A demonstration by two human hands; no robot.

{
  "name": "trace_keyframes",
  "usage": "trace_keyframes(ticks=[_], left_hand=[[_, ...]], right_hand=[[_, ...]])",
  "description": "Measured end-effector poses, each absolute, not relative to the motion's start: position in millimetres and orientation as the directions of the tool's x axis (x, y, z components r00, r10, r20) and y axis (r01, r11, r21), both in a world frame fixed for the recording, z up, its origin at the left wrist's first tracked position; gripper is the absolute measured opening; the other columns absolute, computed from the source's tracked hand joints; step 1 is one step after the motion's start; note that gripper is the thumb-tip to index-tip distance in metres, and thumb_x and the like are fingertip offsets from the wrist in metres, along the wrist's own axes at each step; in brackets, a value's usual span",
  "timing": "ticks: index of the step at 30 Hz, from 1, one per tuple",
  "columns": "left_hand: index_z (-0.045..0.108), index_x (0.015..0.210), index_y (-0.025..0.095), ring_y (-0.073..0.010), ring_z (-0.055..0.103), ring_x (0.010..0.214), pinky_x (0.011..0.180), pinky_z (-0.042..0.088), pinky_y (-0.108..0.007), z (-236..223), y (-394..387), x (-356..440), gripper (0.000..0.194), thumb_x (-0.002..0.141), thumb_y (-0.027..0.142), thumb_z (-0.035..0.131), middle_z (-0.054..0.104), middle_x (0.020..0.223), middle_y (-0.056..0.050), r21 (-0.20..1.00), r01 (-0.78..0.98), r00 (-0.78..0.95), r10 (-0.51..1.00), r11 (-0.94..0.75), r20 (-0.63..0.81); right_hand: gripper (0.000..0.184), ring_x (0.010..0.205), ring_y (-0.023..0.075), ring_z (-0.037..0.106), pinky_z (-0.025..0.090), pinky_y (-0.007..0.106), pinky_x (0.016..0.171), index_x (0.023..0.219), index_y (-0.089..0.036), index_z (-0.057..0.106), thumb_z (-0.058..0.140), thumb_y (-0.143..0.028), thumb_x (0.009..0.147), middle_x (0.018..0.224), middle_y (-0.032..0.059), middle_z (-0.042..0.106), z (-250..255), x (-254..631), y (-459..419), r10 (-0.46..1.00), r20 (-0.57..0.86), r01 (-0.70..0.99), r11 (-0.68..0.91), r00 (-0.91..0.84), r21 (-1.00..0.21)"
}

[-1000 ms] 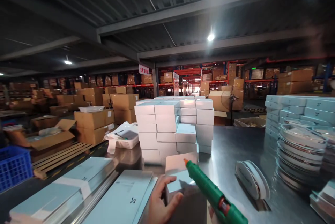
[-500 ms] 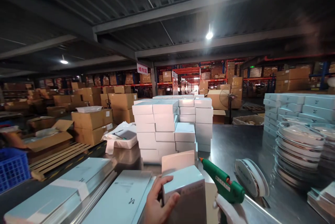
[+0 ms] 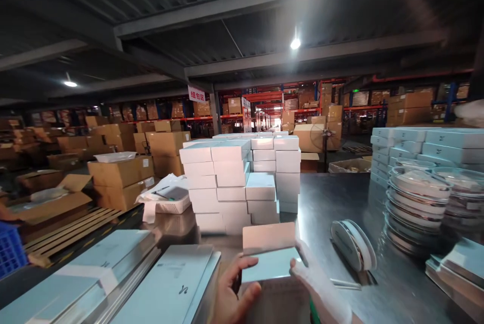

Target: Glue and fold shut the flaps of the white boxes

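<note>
My bare left hand [image 3: 232,291] grips the left side of a small pale-blue box [image 3: 270,265] at the bottom centre. The box's lid flap [image 3: 268,237] stands open toward the far side. My right hand [image 3: 321,288], in a white glove, presses its fingertips on the box's right corner. Only a sliver of the green glue gun [image 3: 311,311] shows under that palm. The box is held over the steel table [image 3: 333,198], just in front of a stack of white boxes [image 3: 234,182].
Flat pale-blue cartons [image 3: 170,283] lie at the left. A tape roll [image 3: 353,245] stands right of the box. Stacked round lidded trays [image 3: 419,203] and more blue boxes [image 3: 427,145] fill the right. Brown cartons [image 3: 117,177], a pallet and a blue crate [image 3: 9,251] sit beyond the left edge.
The glue gun has dropped from beside the box to below my right hand, almost out of view. My gloved right hand has moved onto the box's right corner. The view has shifted slightly.
</note>
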State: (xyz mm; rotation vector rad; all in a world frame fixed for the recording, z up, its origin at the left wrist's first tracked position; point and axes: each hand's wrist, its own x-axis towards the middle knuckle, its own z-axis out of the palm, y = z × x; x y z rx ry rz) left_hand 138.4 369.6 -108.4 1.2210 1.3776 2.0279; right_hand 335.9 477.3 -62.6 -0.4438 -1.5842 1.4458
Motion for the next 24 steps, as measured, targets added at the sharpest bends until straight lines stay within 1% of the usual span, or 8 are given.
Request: trace_keyframes(ticks=[5,10,13,15,17,19,22,24], left_hand=[[0.076,0.097,0.025,-0.0386,0.067,0.128,0.100,0.059,-0.043,-122.3,375.5,139.7,0.056,0.064,0.069,0.090,0.073,0.134,-0.013,0.812,0.099,-0.580,0.630,-0.575,0.516],[0.081,0.103,0.033,-0.0328,0.070,0.124,0.104,0.058,-0.044,-119.5,368.4,110.6,0.023,0.089,0.051,0.079,0.077,0.114,-0.007,0.634,0.330,-0.321,0.549,-0.699,0.772],[0.080,0.108,0.034,-0.0336,0.068,0.129,0.103,0.060,-0.046,-93.7,361.0,93.8,0.018,0.098,0.044,0.070,0.076,0.118,-0.008,0.467,0.571,-0.034,0.549,-0.675,0.835],[0.077,0.119,0.034,-0.0389,0.060,0.139,0.109,0.056,-0.053,-70.2,358.9,93.7,0.036,0.091,0.056,0.073,0.075,0.130,-0.011,0.257,0.754,0.215,0.597,-0.604,0.773],[0.065,0.140,0.032,-0.0427,0.062,0.136,0.107,0.057,-0.057,-49.4,359.0,101.0,0.069,0.082,0.067,0.079,0.069,0.144,-0.016,0.027,0.831,0.425,0.666,-0.555,0.613],[0.049,0.156,0.032,-0.0404,0.072,0.121,0.097,0.063,-0.053,-36.4,359.8,106.6,0.087,0.081,0.059,0.083,0.068,0.146,-0.018,-0.065,0.842,0.492,0.714,-0.535,0.497],[0.046,0.157,0.039,-0.0388,0.072,0.121,0.097,0.063,-0.052,-33.8,359.2,94.7,0.075,0.089,0.041,0.076,0.072,0.141,-0.013,0.055,0.916,0.266,0.707,-0.397,0.655],[0.043,0.159,0.039,-0.0405,0.066,0.131,0.105,0.057,-0.056,-41.5,357.4,76.9,0.074,0.091,0.046,0.072,0.066,0.148,-0.013,0.371,0.884,-0.143,0.592,-0.284,0.793]], right_hand=[[0.084,0.137,0.0385,0.054,0.048,0.045,0.113,0.137,-0.023,0.065,0.085,-0.077,0.076,0.145,0.0161,0.060,-65.3,338.1,472.0,0.628,0.466,-0.230,0.422,-0.623,-0.877],[0.017,0.138,0.0306,0.055,0.046,0.041,0.115,0.112,-0.032,0.080,0.075,-0.038,0.097,0.153,0.0086,0.055,-86.6,350.1,473.1,0.544,0.614,-0.232,0.611,-0.572,-0.757],[0.031,0.129,0.0246,0.063,0.052,0.037,0.108,0.120,-0.041,0.077,0.067,-0.019,0.101,0.144,0.0048,0.062,-80.7,343.2,461.3,0.403,0.760,-0.336,0.720,-0.511,-0.608],[0.044,0.136,0.0250,0.057,0.052,0.037,0.109,0.137,-0.043,0.067,0.063,-0.016,0.102,0.152,0.0049,0.055,-77.0,336.7,454.7,0.295,0.809,-0.346,0.790,-0.509,-0.506],[0.055,0.147,0.0305,0.044,0.047,0.045,0.117,0.158,-0.040,0.045,0.061,-0.033,0.106,0.165,0.0079,0.038,-76.0,334.6,457.3,0.189,0.780,-0.320,0.835,-0.597,-0.447],[0.077,0.154,0.0329,0.033,0.037,0.049,0.124,0.168,-0.030,0.023,0.057,-0.056,0.104,0.171,0.0105,0.026,-76.5,341.7,476.2,0.237,0.704,-0.164,0.877,-0.670,-0.452],[0.095,0.157,0.0286,0.027,0.026,0.040,0.130,0.164,-0.012,0.030,0.061,-0.059,0.087,0.169,0.0130,0.030,-78.5,372.4,535.4,0.689,0.621,0.507,0.712,-0.374,-0.485],[0.104,0.158,0.0424,0.015,0.017,0.058,0.129,0.157,0.009,0.031,0.067,-0.045,0.076,0.167,0.0305,0.021,-84.0,401.7,580.7,0.823,0.564,0.701,0.444,-0.072,-0.559]])
